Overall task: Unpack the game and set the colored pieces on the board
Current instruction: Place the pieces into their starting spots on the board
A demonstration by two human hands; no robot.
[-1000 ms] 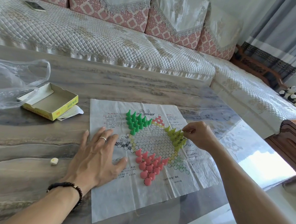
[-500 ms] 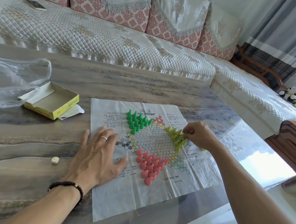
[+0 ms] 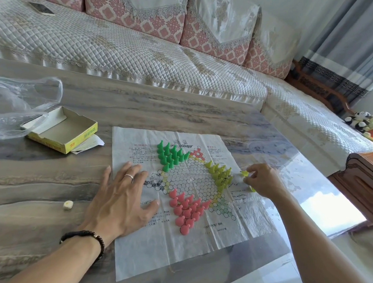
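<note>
The right hand (image 3: 263,180) has drawn back from the yellow-green pieces (image 3: 220,174) to the board's right edge, where its fingertips pinch one yellow-green piece (image 3: 244,173); another shows under the palm. Nearest, the left hand (image 3: 120,199) lies flat and spread on the paper board (image 3: 153,254), pressing its left side to the table (image 3: 38,183), with a small die (image 3: 68,204) just beside the wrist. The pink pieces (image 3: 186,208) fill the near point of the star, the green pieces (image 3: 171,154) the far one. Beyond lie the open yellow box (image 3: 63,132), a clear plastic bag (image 3: 16,106) and the quilted sofa (image 3: 121,45).
</note>
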